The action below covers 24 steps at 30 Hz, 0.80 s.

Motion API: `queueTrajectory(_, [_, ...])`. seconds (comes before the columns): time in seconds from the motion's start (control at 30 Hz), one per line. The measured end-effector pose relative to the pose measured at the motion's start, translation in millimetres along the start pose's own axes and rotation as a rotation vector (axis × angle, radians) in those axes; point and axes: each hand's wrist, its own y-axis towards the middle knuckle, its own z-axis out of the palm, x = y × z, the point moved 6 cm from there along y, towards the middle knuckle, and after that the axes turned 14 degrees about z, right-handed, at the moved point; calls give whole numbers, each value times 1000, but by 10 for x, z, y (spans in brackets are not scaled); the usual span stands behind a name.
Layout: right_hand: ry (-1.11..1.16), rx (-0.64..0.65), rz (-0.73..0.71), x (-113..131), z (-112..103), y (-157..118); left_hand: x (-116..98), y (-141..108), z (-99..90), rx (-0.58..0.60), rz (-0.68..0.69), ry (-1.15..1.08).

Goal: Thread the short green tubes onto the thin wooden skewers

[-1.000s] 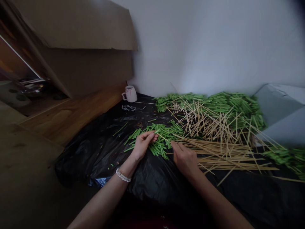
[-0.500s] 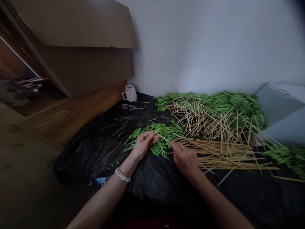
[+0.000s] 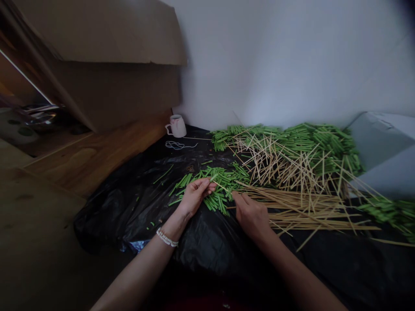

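Between finger and thumb, my left hand (image 3: 195,196) pinches a short green stem piece (image 3: 213,177). A thin pale stick (image 3: 221,185) runs from that piece to my right hand (image 3: 251,214), whose fingers are closed on its other end. Just behind and under both hands lies a loose heap of cut green stem pieces (image 3: 218,203) on black plastic sheeting (image 3: 207,242). Right of my right hand, bare tan sticks (image 3: 301,203) are spread in a long bundle. Farther back, sticks with green pieces on their ends (image 3: 301,140) are piled along the wall.
A white mug (image 3: 178,126) and a tangle of white string (image 3: 178,145) are at the back left. A cardboard box (image 3: 123,86) rises behind the wooden surface (image 3: 129,142). At the right stands a grey-white box (image 3: 385,147), with more green pieces (image 3: 395,214) in front.
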Motion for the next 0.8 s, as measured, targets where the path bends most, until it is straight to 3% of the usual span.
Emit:
queueTrajectory(0.53, [55, 10, -2, 22, 26, -34, 51, -4, -6, 61, -26, 68])
queueTrajectory(0.8, [64, 18, -19, 40, 36, -58, 2, 31, -57, -20, -49, 38])
